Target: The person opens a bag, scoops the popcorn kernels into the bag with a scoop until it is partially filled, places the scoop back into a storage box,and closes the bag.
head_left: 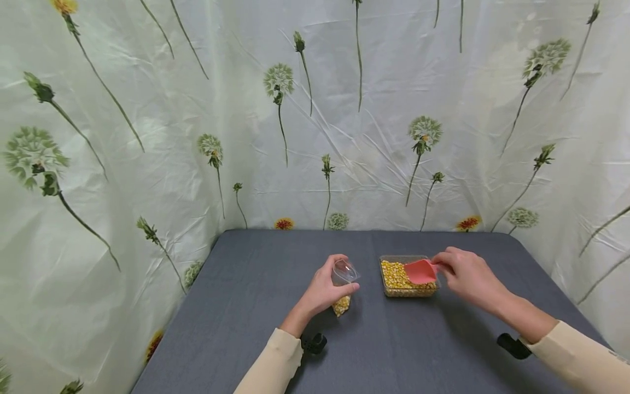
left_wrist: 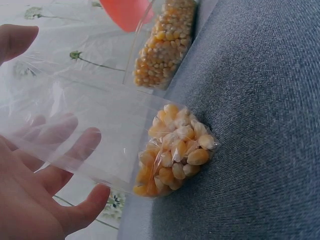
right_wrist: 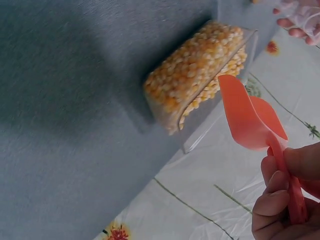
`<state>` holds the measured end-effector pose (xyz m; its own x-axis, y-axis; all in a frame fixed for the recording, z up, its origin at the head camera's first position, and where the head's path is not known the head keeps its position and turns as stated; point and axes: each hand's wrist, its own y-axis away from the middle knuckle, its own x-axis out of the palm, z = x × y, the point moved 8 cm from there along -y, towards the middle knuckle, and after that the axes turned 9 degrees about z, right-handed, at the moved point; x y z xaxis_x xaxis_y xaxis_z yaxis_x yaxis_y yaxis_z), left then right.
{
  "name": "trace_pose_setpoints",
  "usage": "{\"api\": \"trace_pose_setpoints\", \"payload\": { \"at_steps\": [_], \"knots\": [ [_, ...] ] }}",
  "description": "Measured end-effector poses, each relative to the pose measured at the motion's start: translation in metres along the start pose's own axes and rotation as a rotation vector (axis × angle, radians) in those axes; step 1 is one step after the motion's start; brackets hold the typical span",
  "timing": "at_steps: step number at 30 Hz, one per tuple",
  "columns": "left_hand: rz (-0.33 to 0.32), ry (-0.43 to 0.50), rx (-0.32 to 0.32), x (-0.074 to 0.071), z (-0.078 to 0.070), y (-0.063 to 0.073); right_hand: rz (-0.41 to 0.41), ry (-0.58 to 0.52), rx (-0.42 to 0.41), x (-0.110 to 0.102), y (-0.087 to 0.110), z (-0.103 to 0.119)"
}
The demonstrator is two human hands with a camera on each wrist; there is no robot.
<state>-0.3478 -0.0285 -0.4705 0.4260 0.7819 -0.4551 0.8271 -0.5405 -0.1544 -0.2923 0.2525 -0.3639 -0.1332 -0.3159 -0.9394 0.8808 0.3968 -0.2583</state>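
My left hand (head_left: 321, 289) holds a clear plastic bag (left_wrist: 117, 127) around its upper part, thumb on one side and fingers on the other. The bag's mouth gapes at the top, and corn kernels (left_wrist: 172, 155) fill its lower end, which hangs down to the dark cloth. To the right, my right hand (head_left: 471, 278) grips a pink-red scoop (head_left: 420, 271) by its handle. The scoop's bowl is over a clear rectangular container (head_left: 409, 294) of yellow corn kernels (head_left: 394, 273). In the right wrist view, the scoop (right_wrist: 250, 122) shows no kernels on its visible surfaces.
A dark grey-blue cloth (head_left: 236, 295) covers the table. Behind and beside it hangs a pale curtain (head_left: 315, 137) printed with dandelions. Black wrist straps (head_left: 315, 343) show at both sleeves. The bag and the container stand apart, with cloth between them.
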Motion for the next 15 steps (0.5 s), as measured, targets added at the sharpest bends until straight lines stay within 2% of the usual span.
{"api": "trace_pose_setpoints", "payload": {
  "at_steps": [8, 15],
  "knots": [
    [0.006, 0.013, 0.004, 0.0024, 0.0012, 0.0002, 0.062, 0.059, -0.017, 0.0035, -0.0004, -0.0075],
    [0.005, 0.005, 0.022, 0.0012, -0.0005, 0.0009, 0.096, 0.218, -0.095, 0.0045, -0.0044, -0.0059]
  ]
}}
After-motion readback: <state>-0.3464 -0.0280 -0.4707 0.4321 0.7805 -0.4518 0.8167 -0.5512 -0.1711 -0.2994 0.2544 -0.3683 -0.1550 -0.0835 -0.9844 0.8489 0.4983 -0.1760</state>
